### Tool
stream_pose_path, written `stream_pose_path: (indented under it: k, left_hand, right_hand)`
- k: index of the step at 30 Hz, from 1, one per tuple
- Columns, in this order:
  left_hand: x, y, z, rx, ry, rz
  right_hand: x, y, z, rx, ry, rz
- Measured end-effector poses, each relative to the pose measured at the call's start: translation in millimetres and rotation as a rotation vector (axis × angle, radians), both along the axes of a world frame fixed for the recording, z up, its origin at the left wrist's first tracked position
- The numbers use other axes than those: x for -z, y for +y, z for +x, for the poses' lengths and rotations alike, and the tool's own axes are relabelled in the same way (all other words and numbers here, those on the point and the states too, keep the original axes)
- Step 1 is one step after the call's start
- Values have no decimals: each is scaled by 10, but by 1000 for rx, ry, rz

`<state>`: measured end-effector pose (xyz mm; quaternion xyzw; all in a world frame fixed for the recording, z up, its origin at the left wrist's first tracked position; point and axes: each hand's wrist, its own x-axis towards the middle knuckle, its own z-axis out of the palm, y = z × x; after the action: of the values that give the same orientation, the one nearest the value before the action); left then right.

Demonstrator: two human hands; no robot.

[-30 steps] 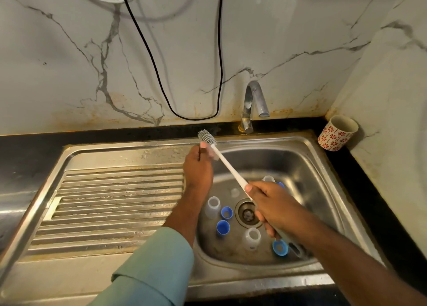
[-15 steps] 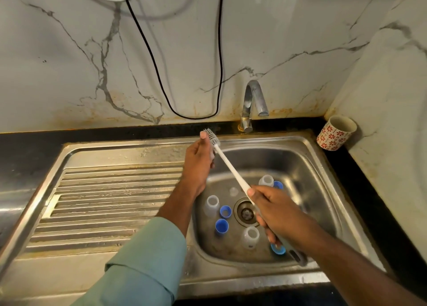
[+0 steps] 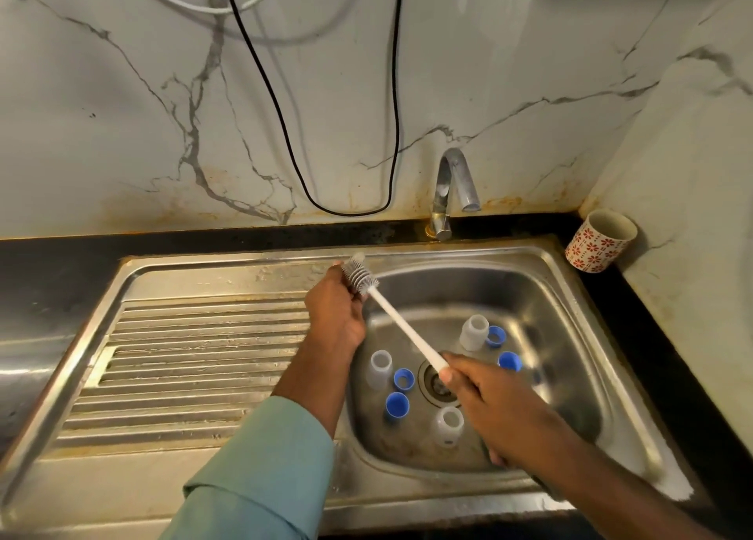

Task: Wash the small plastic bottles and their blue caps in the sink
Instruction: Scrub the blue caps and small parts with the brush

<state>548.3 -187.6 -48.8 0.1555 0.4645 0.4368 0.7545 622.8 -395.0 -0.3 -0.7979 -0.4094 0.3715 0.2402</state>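
Note:
My right hand (image 3: 495,407) grips the white handle of a bottle brush (image 3: 407,327) that slants up to the left over the sink basin (image 3: 542,295). My left hand (image 3: 336,315) curls round the grey bristle head at the basin's back-left edge. Three small translucent bottles stand on the basin floor: one (image 3: 381,370) at the left, one (image 3: 474,333) at the back, one (image 3: 448,425) in front of the drain. Several blue caps lie among them, two (image 3: 403,378) (image 3: 396,405) by the left bottle and two (image 3: 495,335) (image 3: 509,362) at the right.
A steel tap (image 3: 452,189) stands behind the basin, with no water running. The ribbed drainboard (image 3: 195,360) stretches to the left. A red-flowered cup (image 3: 601,240) sits in the right corner of the black counter. Black and white cables (image 3: 285,131) hang on the marble wall.
My left hand has closed further round the bristle head, which stuck out above it before. My right hand keeps its grip on the handle. Bottles and caps have not moved.

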Motion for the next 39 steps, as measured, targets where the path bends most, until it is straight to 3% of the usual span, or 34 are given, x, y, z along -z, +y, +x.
stream_pose_path:
  k: [6, 10, 14, 18, 21, 25, 30, 35, 39]
  left_hand:
    - [-50, -202, 189, 81, -79, -34]
    - [-105, -87, 142, -19, -164, -120]
    - [-138, -291, 261, 115, -159, -135]
    - [-72, -38, 151, -54, -271, -270]
    - [-17, 30, 76, -95, -232, -220]
    - [-77, -12, 128, -114, -253, -157]
    - [-46, -131, 183, -81, -257, -138]
    - [-50, -43, 111, -216, -205, -184]
    - [-22, -168, 177, -197, -140, -157]
  right_hand:
    - [129, 276, 1, 81, -6, 82]
    - [140, 34, 60, -7, -95, 54]
    - [206, 262, 142, 64, -154, 92]
    - [237, -31, 275, -107, -276, -24]
    - [238, -138, 245, -154, -318, -72]
    - [313, 51, 104, -31, -213, -19]
    - [237, 193, -74, 191, 199, 71]
    - [277, 67, -43, 98, 136, 80]
    - [328, 136, -73, 143, 139, 85]
